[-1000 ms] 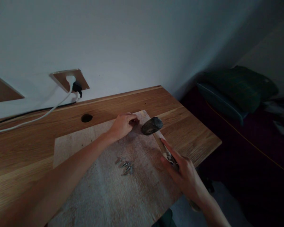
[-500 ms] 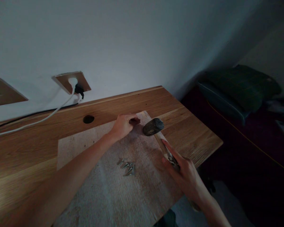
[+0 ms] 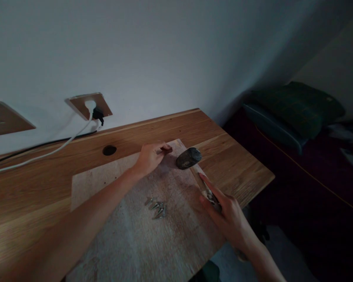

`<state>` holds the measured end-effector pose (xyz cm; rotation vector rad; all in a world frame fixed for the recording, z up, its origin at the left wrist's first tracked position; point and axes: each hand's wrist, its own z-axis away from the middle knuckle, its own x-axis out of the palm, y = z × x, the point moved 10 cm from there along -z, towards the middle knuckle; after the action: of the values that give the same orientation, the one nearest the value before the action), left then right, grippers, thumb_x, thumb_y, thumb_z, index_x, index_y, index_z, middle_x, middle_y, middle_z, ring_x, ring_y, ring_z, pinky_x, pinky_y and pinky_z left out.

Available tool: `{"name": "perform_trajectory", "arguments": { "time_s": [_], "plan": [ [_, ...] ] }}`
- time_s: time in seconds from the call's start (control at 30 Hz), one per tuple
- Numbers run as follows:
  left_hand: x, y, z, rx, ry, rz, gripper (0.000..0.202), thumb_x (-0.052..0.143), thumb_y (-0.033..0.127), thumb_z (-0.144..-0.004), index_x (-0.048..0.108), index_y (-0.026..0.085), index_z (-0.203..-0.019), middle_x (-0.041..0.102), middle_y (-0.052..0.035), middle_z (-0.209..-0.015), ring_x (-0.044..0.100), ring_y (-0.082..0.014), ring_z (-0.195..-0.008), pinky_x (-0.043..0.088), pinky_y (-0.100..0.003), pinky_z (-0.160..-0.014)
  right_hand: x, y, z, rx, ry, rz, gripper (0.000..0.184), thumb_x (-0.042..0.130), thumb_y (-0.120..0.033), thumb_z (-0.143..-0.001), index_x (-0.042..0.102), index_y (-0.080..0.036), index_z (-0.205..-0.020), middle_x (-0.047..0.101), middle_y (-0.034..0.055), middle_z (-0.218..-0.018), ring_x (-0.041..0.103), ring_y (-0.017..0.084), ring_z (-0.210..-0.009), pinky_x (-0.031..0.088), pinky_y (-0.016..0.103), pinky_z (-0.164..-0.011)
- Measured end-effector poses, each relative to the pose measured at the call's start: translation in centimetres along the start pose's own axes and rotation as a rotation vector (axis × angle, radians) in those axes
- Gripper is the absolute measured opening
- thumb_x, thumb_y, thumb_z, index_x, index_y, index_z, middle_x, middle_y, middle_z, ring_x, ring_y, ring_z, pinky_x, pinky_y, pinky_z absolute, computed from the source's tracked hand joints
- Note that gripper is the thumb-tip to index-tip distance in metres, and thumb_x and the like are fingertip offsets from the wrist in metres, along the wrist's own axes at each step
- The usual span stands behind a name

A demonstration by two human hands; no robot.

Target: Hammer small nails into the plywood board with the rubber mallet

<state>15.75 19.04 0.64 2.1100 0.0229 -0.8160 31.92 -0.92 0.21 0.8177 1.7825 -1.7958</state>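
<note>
My right hand (image 3: 231, 213) is wrapped round the wooden handle of a hammer (image 3: 188, 158). Its dark, heavy head hovers over the far right part of a pale wooden board (image 3: 129, 243), just right of my left fingers. My left hand (image 3: 151, 157) rests near the board's far edge with its fingers pinched together; whatever lies between the fingertips is too small and dark to make out. Several silvery screws or nails (image 3: 158, 208) lie in a loose pile on the board, between my two arms.
The board lies on a brown wooden desk (image 3: 238, 160) with a round cable hole (image 3: 109, 150). Behind is a wall with a socket (image 3: 91, 105), from which a white cable (image 3: 55, 149) and a black one run left. Cushions (image 3: 294, 109) lie in the dark at right.
The view has shifted slightly. Both hands and the hammer keep nearly the same places over the board, and the pile of fasteners has not moved.
</note>
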Motion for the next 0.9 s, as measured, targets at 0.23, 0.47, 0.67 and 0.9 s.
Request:
{"name": "perform_trajectory", "arguments": {
  "time_s": [0.23,0.47,0.67,0.9],
  "plan": [
    [0.9,-0.6,-0.1,-0.063,-0.080,-0.009,0.025,0.064,0.000,-0.085,0.079,0.019,-0.087,0.085,-0.0042,-0.096,0.080,-0.0198,-0.090,0.060,-0.029,-0.084,0.0,0.0,-0.1,0.014,0.002,0.026,0.062,0.051,-0.036,-0.110,0.042,-0.017,-0.168,0.081,0.0143,-0.128,0.082,0.029,-0.109,0.064,0.037,-0.090],
    [0.8,-0.9,-0.1,-0.064,-0.090,-0.068,0.023,0.065,0.002,-0.086,0.078,0.021,-0.083,0.085,-0.0032,-0.096,0.081,-0.0197,-0.089,0.061,-0.029,-0.083,-0.2,0.0,-0.1,-0.017,0.027,0.005,0.062,0.053,-0.033,-0.108,0.042,-0.017,-0.167,0.080,0.0117,-0.131,0.078,0.029,-0.118,0.063,0.035,-0.093],
    [0.8,-0.9,-0.1,-0.066,-0.100,-0.088,0.025,0.065,0.000,-0.083,0.078,0.021,-0.086,0.085,-0.0026,-0.095,0.080,-0.0199,-0.088,0.061,-0.030,-0.085,-0.1,0.4,-0.1,-0.019,0.027,-0.001,0.062,0.053,-0.033,-0.108,0.043,-0.016,-0.166,0.077,0.0098,-0.137,0.079,0.028,-0.116,0.063,0.034,-0.094],
    [1.1,-0.5,-0.2,-0.023,-0.081,-0.114,0.028,0.062,-0.004,-0.080,0.078,0.019,-0.084,0.084,-0.0041,-0.093,0.079,-0.0198,-0.087,0.060,-0.029,-0.082,0.1,0.4,0.0,0.006,0.017,-0.004,0.063,0.054,-0.036,-0.108,0.043,-0.016,-0.167,0.075,0.0107,-0.141,0.078,0.030,-0.119,0.062,0.038,-0.097]
  ]
}}
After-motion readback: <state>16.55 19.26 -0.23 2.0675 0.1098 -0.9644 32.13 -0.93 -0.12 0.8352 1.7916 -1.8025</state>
